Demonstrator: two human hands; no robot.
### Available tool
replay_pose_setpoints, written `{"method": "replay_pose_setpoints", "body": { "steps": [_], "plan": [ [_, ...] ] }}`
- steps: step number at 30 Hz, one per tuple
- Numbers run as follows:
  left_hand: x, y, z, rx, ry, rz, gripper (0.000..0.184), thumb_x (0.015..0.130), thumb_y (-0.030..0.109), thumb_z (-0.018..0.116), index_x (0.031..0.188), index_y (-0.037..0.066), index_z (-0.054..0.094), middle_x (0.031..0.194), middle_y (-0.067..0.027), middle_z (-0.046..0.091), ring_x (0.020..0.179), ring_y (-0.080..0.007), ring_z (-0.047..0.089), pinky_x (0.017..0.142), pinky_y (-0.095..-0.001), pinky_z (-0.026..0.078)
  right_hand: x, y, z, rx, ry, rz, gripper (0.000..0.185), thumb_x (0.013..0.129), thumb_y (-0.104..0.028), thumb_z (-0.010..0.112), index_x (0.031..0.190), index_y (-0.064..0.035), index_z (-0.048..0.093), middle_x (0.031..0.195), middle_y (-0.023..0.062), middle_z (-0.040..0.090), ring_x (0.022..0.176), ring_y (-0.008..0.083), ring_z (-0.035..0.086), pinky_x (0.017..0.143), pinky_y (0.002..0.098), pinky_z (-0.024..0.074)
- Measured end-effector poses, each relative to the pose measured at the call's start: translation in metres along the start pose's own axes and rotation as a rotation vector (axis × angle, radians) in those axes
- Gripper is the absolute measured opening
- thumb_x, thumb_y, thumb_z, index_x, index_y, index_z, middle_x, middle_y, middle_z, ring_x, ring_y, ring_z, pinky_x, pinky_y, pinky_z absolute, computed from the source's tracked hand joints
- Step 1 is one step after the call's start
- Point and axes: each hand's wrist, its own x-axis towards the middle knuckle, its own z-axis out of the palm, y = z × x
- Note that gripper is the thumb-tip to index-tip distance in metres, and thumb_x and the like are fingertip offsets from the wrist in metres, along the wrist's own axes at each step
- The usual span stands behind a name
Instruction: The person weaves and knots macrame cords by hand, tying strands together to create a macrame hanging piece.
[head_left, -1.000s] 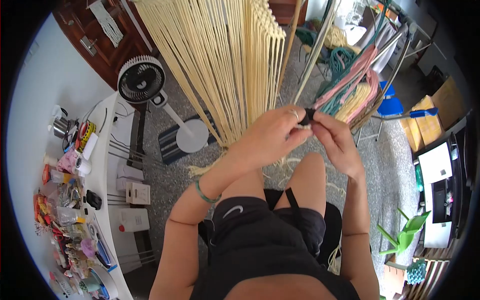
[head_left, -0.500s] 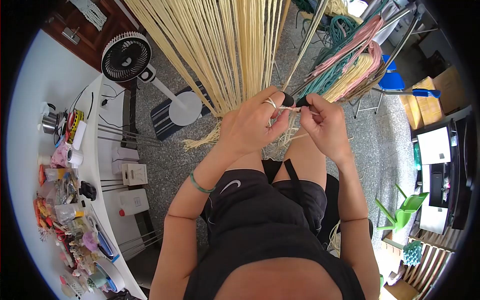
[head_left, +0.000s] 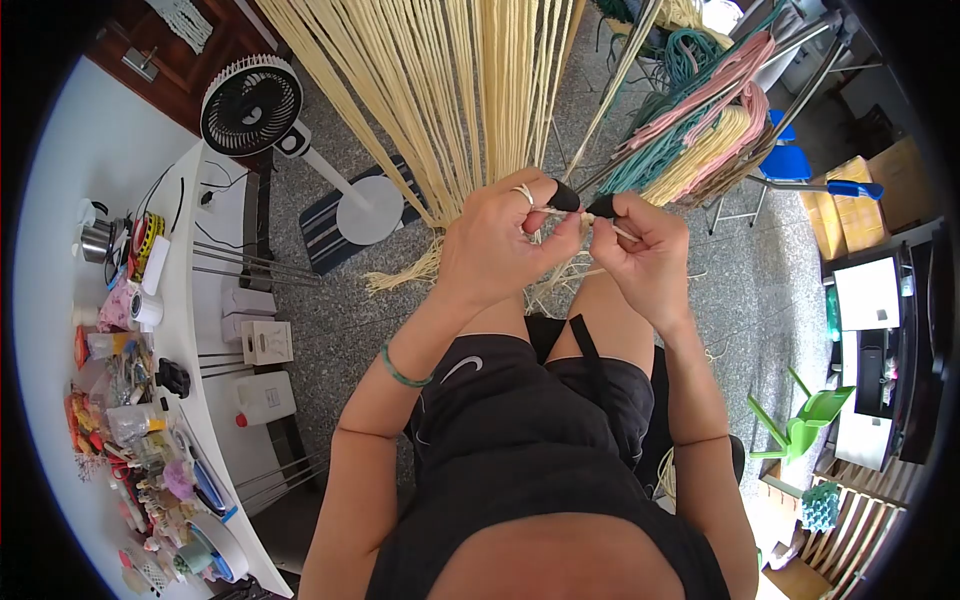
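Observation:
Both of my hands meet in front of my knees, working on a thin cream cord (head_left: 628, 234). My left hand (head_left: 505, 235) pinches the cord between thumb and forefinger, and a loop of it circles one finger. Close beside it, my right hand (head_left: 645, 245) is closed on the same cord, its tail crossing the fingers. Black covers sit on some fingertips of both hands. Behind my hands hangs a wide curtain of cream cords (head_left: 430, 100). The exact knot between my fingertips is too small to make out.
A fan (head_left: 255, 105) stands left of the hanging cords. At the left, a white table (head_left: 190, 300) carries many small supplies. Bundles of pink, teal and yellow cords (head_left: 700, 130) hang on a rack at right. A green chair (head_left: 805, 425) stands lower right.
My fingertips have shifted slightly on the cord, and my left hand's forefinger has moved a little left. A short tail of cord now shows more clearly across my right fingers.

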Motion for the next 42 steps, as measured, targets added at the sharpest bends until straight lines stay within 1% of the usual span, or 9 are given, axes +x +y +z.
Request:
{"method": "replay_pose_setpoints", "body": {
  "steps": [5,8,13,19,22,24,27,31,42],
  "plan": [
    [-0.004,0.000,0.002,0.022,-0.001,0.001,0.028,0.068,0.015,0.068,0.061,0.001,0.044,0.055,-0.0067,0.039,0.042,-0.0205,0.040,0.040,-0.0320,0.030,-0.008,-0.001,0.008,0.053,0.102,0.022,0.021,0.075,-0.006,0.064,0.065,0.0005,0.047,0.049,0.0022,0.033,0.049,0.0037,0.027,0.041,0.0223,0.0267],
    [-0.006,0.001,0.006,-0.038,0.001,-0.030,0.016,0.069,0.002,0.068,0.062,0.002,0.053,0.054,0.0010,0.027,0.049,-0.0065,0.028,0.044,-0.0245,0.021,-0.012,-0.002,0.010,-0.040,0.141,0.052,0.022,0.076,-0.008,0.064,0.065,0.0003,0.047,0.048,0.0029,0.035,0.049,0.0034,0.029,0.041,0.0226,0.0283],
    [-0.007,-0.007,0.022,-0.488,-0.010,-0.112,0.008,0.081,0.004,0.060,0.085,0.002,0.054,0.070,0.0010,0.051,0.061,-0.0055,0.047,0.053,-0.0199,0.038,-0.011,-0.007,0.004,-0.072,0.148,0.097,0.024,0.079,-0.012,0.064,0.065,0.0006,0.049,0.048,0.0039,0.043,0.049,0.0022,0.034,0.042,0.0220,0.0320],
    [-0.008,-0.001,0.034,-0.961,-0.048,-0.206,0.009,0.087,0.008,0.055,0.089,0.002,0.048,0.077,-0.0022,0.054,0.063,-0.0084,0.054,0.058,-0.0225,0.046,-0.010,0.000,0.004,0.240,0.122,0.107,0.021,0.084,-0.012,0.060,0.071,0.0011,0.049,0.052,0.0014,0.047,0.049,0.0023,0.038,0.045,0.0207,0.0336],
    [-0.010,0.002,0.030,-0.993,-0.148,-0.331,0.010,0.087,0.009,0.055,0.090,0.002,0.048,0.077,-0.0037,0.054,0.064,-0.0086,0.056,0.056,-0.0223,0.047,-0.014,-0.003,0.003,0.325,0.131,0.123,0.016,0.085,-0.009,0.056,0.075,0.0007,0.049,0.052,0.0020,0.045,0.050,0.0028,0.038,0.046,0.0225,0.0335],
    [-0.011,0.002,0.030,-1.002,-0.154,-0.323,0.010,0.087,0.009,0.055,0.089,0.001,0.049,0.075,-0.0039,0.054,0.062,-0.0090,0.056,0.054,-0.0218,0.045,-0.015,0.006,-0.006,0.045,0.049,0.078,0.014,0.087,-0.010,0.051,0.077,0.0002,0.050,0.054,0.0065,0.047,0.051,0.0080,0.045,0.048,0.0261,0.0364],
    [-0.014,0.003,0.033,-0.800,-0.183,-0.319,0.015,0.086,0.012,0.058,0.088,-0.001,0.050,0.067,-0.0043,0.055,0.055,-0.0091,0.056,0.049,-0.0216,0.044,-0.022,0.002,-0.010,-0.023,-0.073,0.217,0.019,0.091,-0.015,0.045,0.082,-0.0002,0.052,0.062,0.0133,0.051,0.057,0.0262,0.053,0.054,0.0312,0.0405],
    [-0.016,0.000,0.033,-0.385,-0.193,-0.383,0.025,0.081,0.022,0.065,0.078,0.000,0.055,0.051,-0.0009,0.054,0.042,-0.0060,0.052,0.040,-0.0199,0.038,-0.029,0.011,-0.008,0.238,-0.087,0.181,0.022,0.092,-0.015,0.044,0.082,0.0021,0.053,0.067,0.0115,0.055,0.061,0.0144,0.051,0.058,0.0282,0.0419],
    [-0.021,-0.002,0.039,-0.633,-0.366,-0.345,0.011,0.085,0.010,0.059,0.089,0.000,0.054,0.071,-0.0007,0.054,0.060,-0.0043,0.050,0.053,-0.0170,0.040,-0.034,0.006,-0.012,0.020,-0.001,0.179,0.025,0.092,-0.018,0.047,0.079,0.0023,0.053,0.061,0.0077,0.055,0.053,0.0108,0.049,0.050,0.0278,0.0393]
  ]
}}
